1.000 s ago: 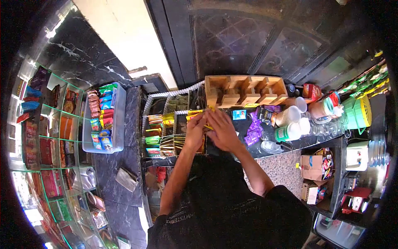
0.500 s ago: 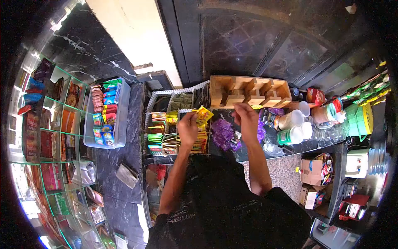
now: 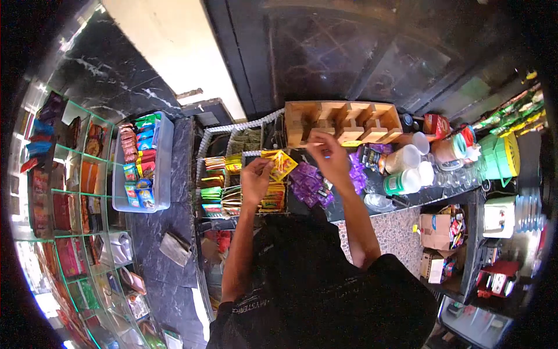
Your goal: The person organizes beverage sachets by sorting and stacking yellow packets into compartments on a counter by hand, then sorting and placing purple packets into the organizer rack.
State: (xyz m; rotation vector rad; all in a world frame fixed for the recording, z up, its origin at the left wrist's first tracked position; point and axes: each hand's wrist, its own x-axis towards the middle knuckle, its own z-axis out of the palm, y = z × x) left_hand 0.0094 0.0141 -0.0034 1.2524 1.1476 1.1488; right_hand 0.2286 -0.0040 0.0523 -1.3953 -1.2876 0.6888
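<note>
Head view: my left grip (image 3: 256, 181) pinches a yellow packet (image 3: 281, 165) edgewise, likely for visibility; my right grip (image 3: 330, 157), at three o'clock: state, cannot tell.

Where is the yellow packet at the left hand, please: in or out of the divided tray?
Out: the left hand holds the yellow packet raised over the divided tray.

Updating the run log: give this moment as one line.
left hand: gripping yellow packet; right hand: off packet, contents unclear; nearby: purple packets
</note>
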